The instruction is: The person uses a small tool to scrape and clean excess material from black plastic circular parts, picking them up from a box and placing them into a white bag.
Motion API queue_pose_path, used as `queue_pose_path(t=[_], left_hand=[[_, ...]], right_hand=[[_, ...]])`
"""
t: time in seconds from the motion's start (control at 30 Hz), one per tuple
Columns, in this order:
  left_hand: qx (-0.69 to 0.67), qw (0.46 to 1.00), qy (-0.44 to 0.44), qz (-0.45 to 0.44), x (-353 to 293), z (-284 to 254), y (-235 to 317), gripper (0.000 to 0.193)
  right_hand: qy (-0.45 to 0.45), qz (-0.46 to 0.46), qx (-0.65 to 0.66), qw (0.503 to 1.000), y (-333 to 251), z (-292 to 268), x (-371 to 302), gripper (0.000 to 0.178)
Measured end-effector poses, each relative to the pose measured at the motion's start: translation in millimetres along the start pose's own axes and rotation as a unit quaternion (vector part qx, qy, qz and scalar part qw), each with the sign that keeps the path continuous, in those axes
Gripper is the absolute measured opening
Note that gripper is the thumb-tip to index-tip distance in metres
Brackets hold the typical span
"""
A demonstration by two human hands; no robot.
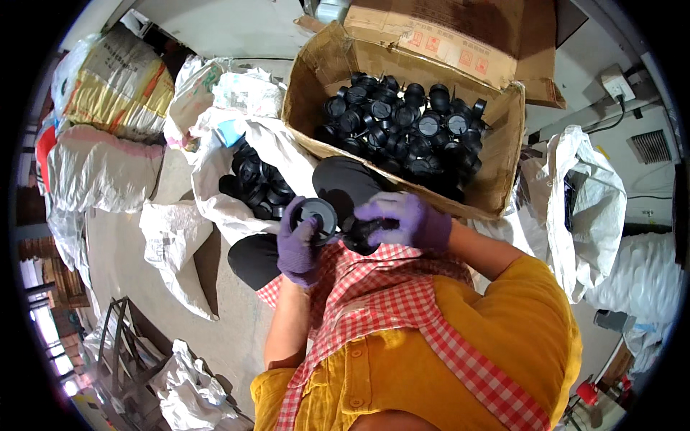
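Note:
My left hand [299,248], in a purple glove, grips a round black plastic cap [317,215] with its flat face turned up. Close to its right, my right hand [410,219], gloved the same way, is closed on a dark black plastic part [359,235] whose exact shape its fingers partly hide. The two parts are very near each other above my lap; I cannot tell whether they touch. Beyond my knees stands a cardboard box [316,68] holding many black round-headed plastic parts [410,118]. Left of my knee, an open white woven sack [215,187] holds more black caps [262,179].
A second open white sack [593,208] stands at the right. Stuffed woven sacks [108,169] are piled at the far left. An empty-looking white sack [172,244] lies on the floor near a metal frame [118,345]. A socket with a cable [617,82] is on the right.

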State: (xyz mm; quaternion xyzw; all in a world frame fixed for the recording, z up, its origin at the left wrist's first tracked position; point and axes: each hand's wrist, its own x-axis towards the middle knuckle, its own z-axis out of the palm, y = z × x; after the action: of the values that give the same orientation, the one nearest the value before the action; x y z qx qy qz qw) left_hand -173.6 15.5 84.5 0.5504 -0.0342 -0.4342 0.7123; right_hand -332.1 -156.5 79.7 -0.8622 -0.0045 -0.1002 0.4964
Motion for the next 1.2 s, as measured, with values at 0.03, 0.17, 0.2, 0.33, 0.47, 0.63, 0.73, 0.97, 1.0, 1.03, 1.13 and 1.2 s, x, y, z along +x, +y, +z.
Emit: queue_pose_path(t=[0.03, 0.17, 0.2, 0.33, 0.47, 0.63, 0.73, 0.97, 1.0, 1.03, 1.13, 1.2], left_hand=[[-0.022, 1.000, 0.017, -0.003, -6.6, 1.2, -9.0, 0.046], [-0.113, 0.992, -0.014, 0.050, -34.1, 26.9, -11.0, 0.043], [-0.126, 0.991, -0.034, 0.042, -42.4, 29.6, -5.8, 0.042], [-0.004, 0.969, -0.204, -0.140, -33.9, -32.0, -8.7, 0.047], [0.267, 0.932, -0.232, -0.085, -49.1, -24.9, -5.8, 0.051], [0.646, 0.571, -0.391, 0.322, -70.5, -7.0, 60.5, 0.046], [0.703, 0.485, -0.357, 0.379, -81.9, -11.3, 114.1, 0.029], [0.096, 0.985, -0.136, 0.055, -63.6, -9.7, 66.4, 0.052], [0.012, 0.991, -0.130, 0.014, -64.3, -2.9, 39.9, 0.053], [-0.071, 0.988, -0.132, -0.033, -57.8, 8.3, 10.8, 0.054], [0.240, 0.940, -0.144, 0.197, -41.4, -1.4, -22.0, 0.050], [0.343, 0.899, -0.118, 0.246, -41.5, 16.5, -17.1, 0.048]], right_hand=[[0.020, -0.006, -0.022, 1.000, -9.4, 6.1, 6.3, 0.051], [0.080, 0.096, 0.003, 0.992, -15.5, 30.8, 13.5, 0.057], [0.072, 0.142, 0.048, 0.986, -17.3, 28.4, 14.4, 0.055], [-0.071, 0.061, -0.117, 0.989, -22.4, 20.4, 9.5, 0.037], [-0.184, 0.058, -0.170, 0.966, -38.0, 18.4, 10.3, 0.031], [-0.408, 0.229, 0.266, 0.843, -43.5, 14.2, 7.0, 0.028], [-0.415, 0.268, 0.392, 0.776, -0.9, -9.2, -17.6, 0.016], [-0.004, 0.084, 0.479, 0.874, -23.4, 21.7, 27.4, 0.024], [0.039, 0.055, 0.449, 0.891, -34.0, 31.2, 41.3, 0.025], [0.084, 0.037, 0.586, 0.805, -26.8, 50.0, 48.5, 0.021], [0.083, 0.058, 0.493, 0.864, -20.3, 23.2, 54.7, 0.012], [0.154, 0.054, 0.375, 0.912, -18.7, 19.1, 52.2, 0.003]])
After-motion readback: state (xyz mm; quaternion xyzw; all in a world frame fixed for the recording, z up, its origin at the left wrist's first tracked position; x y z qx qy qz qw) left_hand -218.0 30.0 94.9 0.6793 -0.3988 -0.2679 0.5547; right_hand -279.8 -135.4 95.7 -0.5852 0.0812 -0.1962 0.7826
